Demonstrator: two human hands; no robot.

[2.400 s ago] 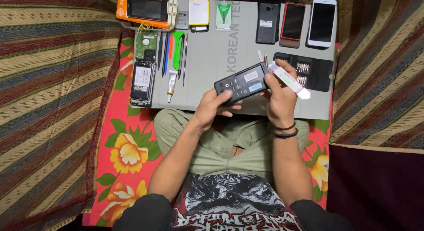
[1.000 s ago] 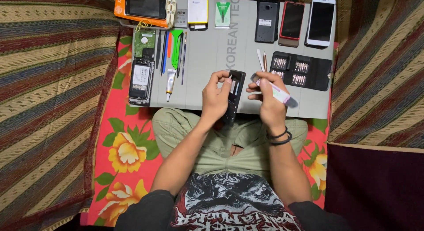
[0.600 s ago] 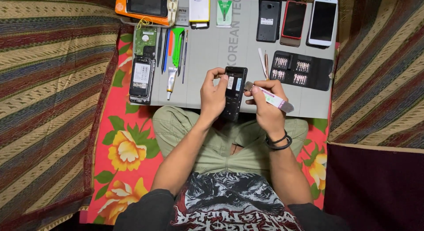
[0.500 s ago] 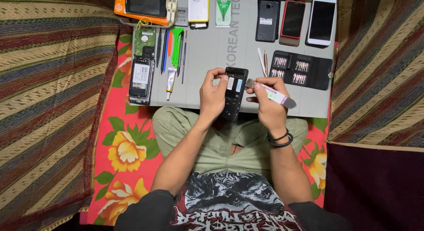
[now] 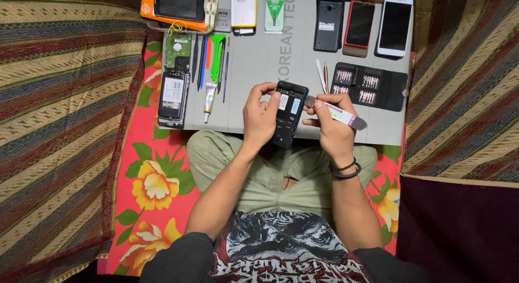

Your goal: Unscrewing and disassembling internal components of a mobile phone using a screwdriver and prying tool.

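**Prying at an opened phone held off the surface**

Holding the dark phone [image 5: 287, 114] upright above the lap, the left hand [image 5: 259, 116] wraps its fingers round the left edge, thumb near the top corner. The phone's back is off and pale labels show inside. The right hand [image 5: 331, 126] pinches a flat pry tool [image 5: 338, 113] with a white and pink handle, its metal tip touching the phone's right edge.

The risk, as I judge it, is in the grip: the phone is held in the air at the near edge of the grey surface [image 5: 259, 61], not lying on it. If the tool slips off the edge, the tip could skid across the exposed inside and scratch a part there, or jab the left thumb. Too much leverage could twist the phone out of the left hand's hold and drop it into the lap.

Just beyond the right hand lies the open black bit case [image 5: 369, 86] with tweezers [image 5: 323, 75] beside it; a jerk of the elbow could scatter the small bits. The other opened phone [image 5: 173, 98] and the coloured pry tools [image 5: 213, 58] lie well apart to the left.
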